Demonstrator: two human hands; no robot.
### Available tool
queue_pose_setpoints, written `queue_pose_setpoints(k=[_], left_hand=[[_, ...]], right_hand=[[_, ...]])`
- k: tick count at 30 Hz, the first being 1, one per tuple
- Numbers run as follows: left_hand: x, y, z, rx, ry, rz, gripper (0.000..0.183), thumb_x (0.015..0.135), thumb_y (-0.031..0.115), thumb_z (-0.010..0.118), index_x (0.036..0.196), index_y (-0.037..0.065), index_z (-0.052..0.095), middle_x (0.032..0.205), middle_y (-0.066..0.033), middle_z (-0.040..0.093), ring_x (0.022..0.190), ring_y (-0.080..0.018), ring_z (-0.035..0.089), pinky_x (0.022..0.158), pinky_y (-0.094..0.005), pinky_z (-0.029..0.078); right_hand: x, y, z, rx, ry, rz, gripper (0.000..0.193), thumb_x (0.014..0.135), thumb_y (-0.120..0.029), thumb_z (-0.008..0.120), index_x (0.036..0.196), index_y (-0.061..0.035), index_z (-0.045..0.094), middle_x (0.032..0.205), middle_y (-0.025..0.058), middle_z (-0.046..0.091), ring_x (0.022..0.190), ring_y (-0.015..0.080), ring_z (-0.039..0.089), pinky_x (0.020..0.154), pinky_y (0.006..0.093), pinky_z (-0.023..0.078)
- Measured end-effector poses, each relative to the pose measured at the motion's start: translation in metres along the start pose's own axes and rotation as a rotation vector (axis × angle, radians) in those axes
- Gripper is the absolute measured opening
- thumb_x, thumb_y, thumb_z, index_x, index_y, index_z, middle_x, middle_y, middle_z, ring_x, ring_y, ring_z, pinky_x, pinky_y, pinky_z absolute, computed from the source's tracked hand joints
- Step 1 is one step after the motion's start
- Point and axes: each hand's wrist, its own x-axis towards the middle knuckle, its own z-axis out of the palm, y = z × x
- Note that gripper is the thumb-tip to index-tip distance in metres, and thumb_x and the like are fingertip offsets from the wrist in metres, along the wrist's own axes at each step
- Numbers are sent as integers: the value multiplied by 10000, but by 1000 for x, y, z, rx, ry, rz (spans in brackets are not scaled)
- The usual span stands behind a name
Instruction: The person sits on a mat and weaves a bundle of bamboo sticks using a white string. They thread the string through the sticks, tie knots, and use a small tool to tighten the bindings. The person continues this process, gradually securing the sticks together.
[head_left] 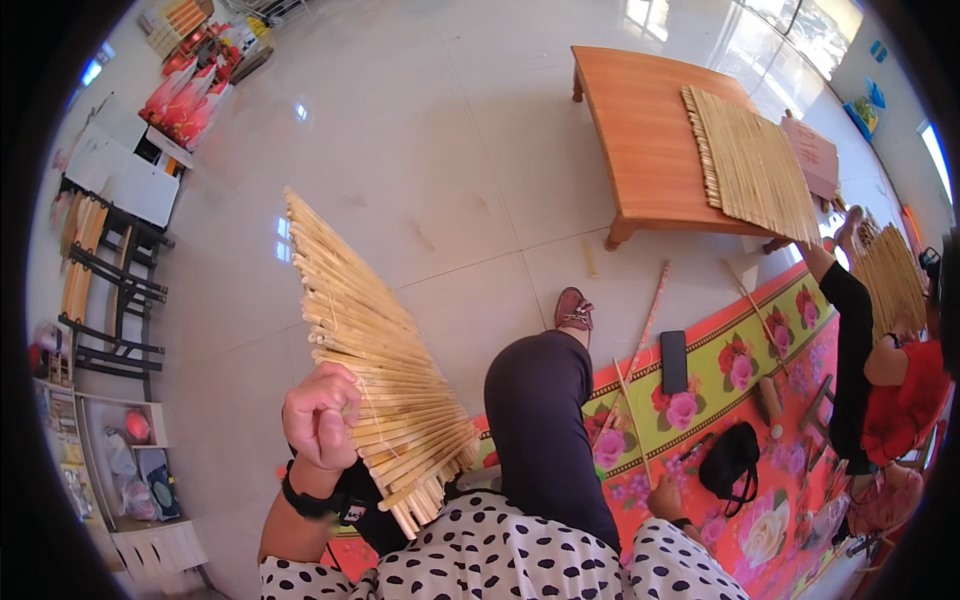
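My left hand [322,415] is closed in a fist at the left edge of a mat of pale reed stalks [375,345]. From its fingers a thin pale thread [372,410] runs over the stalks. The mat leans against my lap, its stalks fanned out and bound side by side. Low on the right, my right hand [665,500] is closed around the near end of a slender reed stalk [632,425], which points away over the floral cloth.
A wooden table [650,130] bears another reed mat [755,160]. On the floral cloth [770,540] lie a phone [674,362], a black cap-like item [730,460], a wooden-handled tool [769,402] and a patterned stick [655,315]. At the right a co-worker in red [905,400] sits by a reed bundle [890,280].
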Motion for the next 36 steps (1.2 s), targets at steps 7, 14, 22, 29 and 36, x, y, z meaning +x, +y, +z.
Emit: queue_pose_setpoints(k=[7,14,22,29,36], left_hand=[[-11,1,-32,79,185,-79,103,947,39,361,877,49,435,541,-15,448,498,-156,458,725,-427,479],[-3,30,-55,391,-107,-240,296,833,67,444,564,106,328,512,-13,467,502,-193,526,652,-382,503],[3,43,-61,492,-160,-408,405,988,380,452,684,132,355,539,8,513,540,-184,539,682,-412,476],[5,44,-53,534,-148,-427,219,718,17,450,561,116,333,532,9,497,515,-184,557,680,-397,518],[-13,25,-33,230,-172,-80,147,749,-85,451,811,48,449,606,-38,493,529,-229,540,645,-405,521]], right_hand=[[136,-114,-68,226,219,-467,307,804,-89,567,1089,13,615,881,258,654,826,438,630,763,508,517],[279,-285,-162,19,-20,-716,258,839,-137,547,1049,-78,684,972,222,670,949,405,632,860,479,507],[352,-399,-125,-129,54,-821,343,800,-95,583,1138,-92,646,1324,114,509,1269,312,441,978,445,463],[347,-377,-117,-13,105,-942,378,827,-112,593,1196,-28,602,1278,106,573,1176,316,537,945,423,485],[237,-339,-237,843,-264,-756,400,876,-208,653,1224,-15,618,1152,140,668,971,237,652,830,338,522]])
